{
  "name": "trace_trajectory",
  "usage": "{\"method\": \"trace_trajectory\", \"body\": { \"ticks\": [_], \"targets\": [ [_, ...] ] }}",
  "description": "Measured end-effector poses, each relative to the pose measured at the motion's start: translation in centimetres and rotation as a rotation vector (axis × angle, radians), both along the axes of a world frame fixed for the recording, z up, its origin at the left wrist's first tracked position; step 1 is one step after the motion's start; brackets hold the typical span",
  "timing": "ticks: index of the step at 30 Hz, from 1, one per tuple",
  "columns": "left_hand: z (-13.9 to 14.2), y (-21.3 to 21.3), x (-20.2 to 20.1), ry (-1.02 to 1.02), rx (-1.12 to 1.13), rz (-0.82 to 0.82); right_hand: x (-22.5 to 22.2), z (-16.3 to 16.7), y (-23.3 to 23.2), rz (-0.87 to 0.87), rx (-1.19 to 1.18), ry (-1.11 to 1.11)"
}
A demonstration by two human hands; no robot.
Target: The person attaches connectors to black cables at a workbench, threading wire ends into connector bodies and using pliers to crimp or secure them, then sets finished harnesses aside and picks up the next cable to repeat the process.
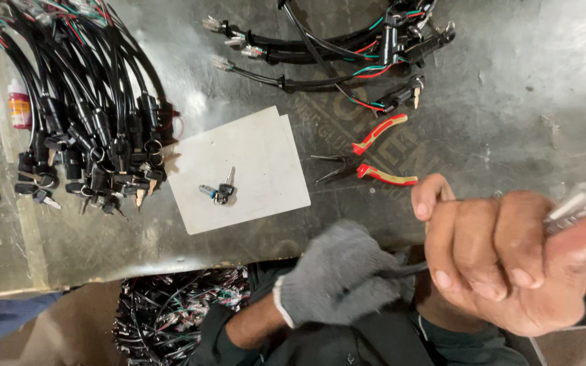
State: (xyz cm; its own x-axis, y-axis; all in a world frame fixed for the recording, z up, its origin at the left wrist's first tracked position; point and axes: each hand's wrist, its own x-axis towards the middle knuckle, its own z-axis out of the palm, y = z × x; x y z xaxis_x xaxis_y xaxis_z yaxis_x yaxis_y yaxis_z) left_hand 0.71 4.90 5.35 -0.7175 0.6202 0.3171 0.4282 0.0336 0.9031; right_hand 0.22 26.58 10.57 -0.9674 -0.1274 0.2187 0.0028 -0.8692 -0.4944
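Grey metal bench (510, 102): black cable (408, 270) clenched in gloved left hand (337, 274) and bare right hand (503, 261), below red pliers (374, 156).

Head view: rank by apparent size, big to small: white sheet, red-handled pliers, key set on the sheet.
1. white sheet
2. red-handled pliers
3. key set
All lie flat on the same table, so camera distance hardly skews this.

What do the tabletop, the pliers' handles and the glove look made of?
Tabletop: probably sheet metal, dull grey, scuffed, with soft glare. Pliers: handles look like red plastic or rubber grips with yellow inlay; the jaws look like dark metal. Glove on the left hand: grey knitted fabric, ribbed weave visible.
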Motion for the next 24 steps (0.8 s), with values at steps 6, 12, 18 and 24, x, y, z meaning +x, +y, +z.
{"method": "trace_trajectory", "body": {
  "ticks": [6,12,18,24],
  "targets": [
    [-2.4,-2.9,-2.1,-0.737,0.272,0.275,-3.5,-1.8,-2.6,-0.389,0.201,0.023],
    [-3.2,-5.5,-2.2,-0.886,0.498,0.18,-1.5,-8.6,-6.7,0.354,0.902,-0.164],
    [-4.0,-2.8,-0.6,-0.535,0.392,0.495,2.3,-16.3,-4.2,-0.235,1.333,0.254],
    [-3.5,-3.7,0.2,-0.379,0.299,0.47,0.2,-12.5,-3.6,-0.022,1.097,0.157]
  ]
}}
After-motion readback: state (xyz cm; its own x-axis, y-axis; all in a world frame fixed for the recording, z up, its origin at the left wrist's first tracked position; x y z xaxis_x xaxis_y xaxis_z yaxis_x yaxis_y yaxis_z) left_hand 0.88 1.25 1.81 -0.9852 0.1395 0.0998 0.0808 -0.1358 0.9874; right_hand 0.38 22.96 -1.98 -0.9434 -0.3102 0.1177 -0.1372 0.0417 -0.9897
